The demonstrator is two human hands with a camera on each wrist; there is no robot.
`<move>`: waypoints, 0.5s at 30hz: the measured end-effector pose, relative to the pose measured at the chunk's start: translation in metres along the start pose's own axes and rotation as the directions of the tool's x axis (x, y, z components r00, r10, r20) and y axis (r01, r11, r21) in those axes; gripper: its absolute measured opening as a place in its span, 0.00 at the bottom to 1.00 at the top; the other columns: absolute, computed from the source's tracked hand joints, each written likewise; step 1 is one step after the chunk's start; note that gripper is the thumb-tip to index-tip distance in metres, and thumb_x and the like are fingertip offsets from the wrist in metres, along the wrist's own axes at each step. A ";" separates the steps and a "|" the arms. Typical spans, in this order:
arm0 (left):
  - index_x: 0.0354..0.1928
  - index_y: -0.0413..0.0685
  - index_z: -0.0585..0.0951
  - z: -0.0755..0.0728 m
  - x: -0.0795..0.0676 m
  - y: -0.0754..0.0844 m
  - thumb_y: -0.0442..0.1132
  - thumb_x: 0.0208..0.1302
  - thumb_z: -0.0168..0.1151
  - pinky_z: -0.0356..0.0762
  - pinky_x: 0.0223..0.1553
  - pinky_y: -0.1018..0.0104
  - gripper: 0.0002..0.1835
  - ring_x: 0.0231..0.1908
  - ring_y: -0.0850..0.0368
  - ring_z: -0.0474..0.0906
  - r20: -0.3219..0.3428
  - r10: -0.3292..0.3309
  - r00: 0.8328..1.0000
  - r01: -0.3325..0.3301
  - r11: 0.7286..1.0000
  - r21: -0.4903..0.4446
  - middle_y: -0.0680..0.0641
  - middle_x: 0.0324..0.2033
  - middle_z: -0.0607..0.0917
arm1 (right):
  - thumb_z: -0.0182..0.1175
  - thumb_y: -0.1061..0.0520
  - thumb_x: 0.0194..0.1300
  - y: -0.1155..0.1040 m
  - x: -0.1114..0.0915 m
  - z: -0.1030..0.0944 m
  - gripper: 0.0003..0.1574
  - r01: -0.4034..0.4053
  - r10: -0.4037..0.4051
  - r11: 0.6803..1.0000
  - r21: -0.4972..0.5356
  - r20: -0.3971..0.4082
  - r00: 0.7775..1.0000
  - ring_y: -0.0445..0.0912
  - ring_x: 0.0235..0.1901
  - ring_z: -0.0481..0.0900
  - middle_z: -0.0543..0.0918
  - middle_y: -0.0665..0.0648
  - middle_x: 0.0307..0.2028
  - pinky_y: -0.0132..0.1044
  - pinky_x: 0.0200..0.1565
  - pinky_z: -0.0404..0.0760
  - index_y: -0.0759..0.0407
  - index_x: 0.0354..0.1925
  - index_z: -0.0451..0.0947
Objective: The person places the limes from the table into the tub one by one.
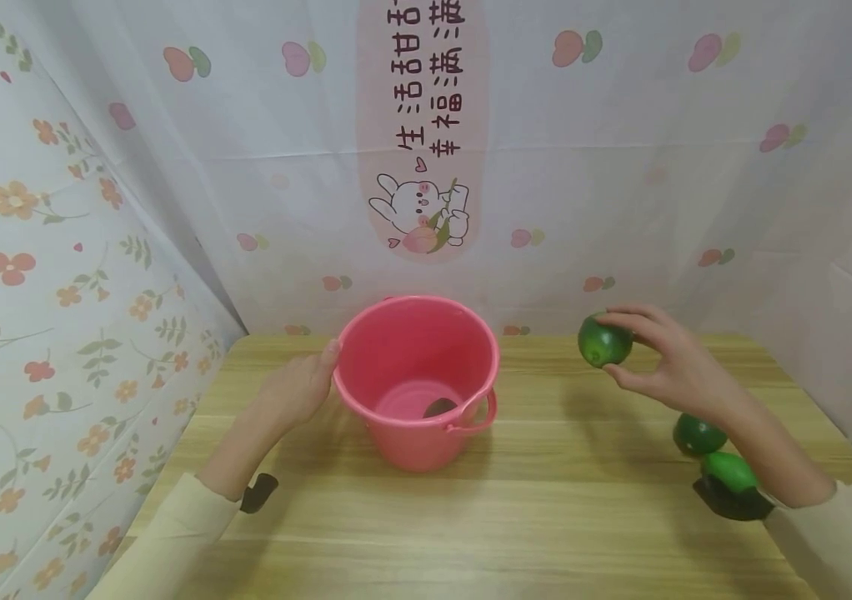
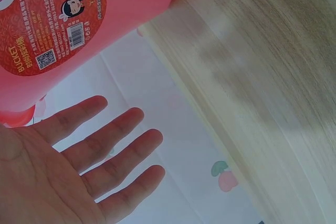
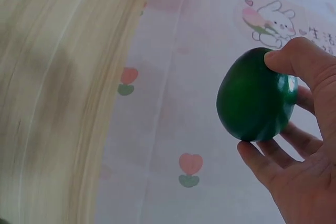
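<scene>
You are holding a green fruit (image 1: 603,339) in your right hand (image 1: 672,368), your thumb pressing one side and your curved fingers bracing the other, the grip closing around its flank. The fruit is hovering above the bench (image 1: 546,533), at about 3 o'clock from a pink bucket (image 1: 418,447). Its paler, marked end is pointing toward 7 o'clock in the head view; in the right wrist view its long axis, only slightly the greater, is running roughly from 12 to 6 o'clock.

Your left hand (image 1: 297,390) is resting at the bucket's 9 o'clock side, the thumb touching the rim. The left wrist view is showing its four fingers extending straight and well apart, just beside the wall carrying a red label (image 2: 52,30).

The bucket is standing upright, its axis running vertically, its mouth facing up and its handle (image 1: 494,410) jutting out at 4 o'clock. A dark object (image 1: 438,407), partly hidden by the rim, is lying inside near 5 o'clock. Between 4 and 5 o'clock from the held fruit, a second dark green fruit (image 1: 699,435) and a brighter green one (image 1: 729,472) are lying close together, beside your right forearm.
</scene>
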State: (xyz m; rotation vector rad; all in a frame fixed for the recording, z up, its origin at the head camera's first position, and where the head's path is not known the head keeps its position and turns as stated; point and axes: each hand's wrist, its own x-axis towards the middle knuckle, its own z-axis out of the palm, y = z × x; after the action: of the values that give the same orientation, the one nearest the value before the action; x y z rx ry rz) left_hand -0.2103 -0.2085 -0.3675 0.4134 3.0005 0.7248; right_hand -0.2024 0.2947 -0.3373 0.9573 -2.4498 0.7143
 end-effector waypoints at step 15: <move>0.56 0.47 0.84 0.001 0.000 0.001 0.64 0.79 0.14 0.70 0.57 0.34 0.46 0.59 0.37 0.77 -0.008 0.000 1.000 0.000 1.000 0.010 0.40 0.58 0.82 | 0.78 0.72 0.43 -0.008 0.013 -0.001 0.47 0.030 -0.029 0.999 0.032 -0.048 0.998 0.51 0.55 0.75 0.73 0.62 0.63 0.20 0.53 0.71 0.62 0.63 0.76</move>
State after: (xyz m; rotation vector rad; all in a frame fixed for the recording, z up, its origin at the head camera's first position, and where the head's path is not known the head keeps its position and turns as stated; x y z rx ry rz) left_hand -0.2103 -0.2069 -0.3678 0.4122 3.0127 0.7140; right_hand -0.2056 0.2837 -0.3270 0.9754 -2.3853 0.7602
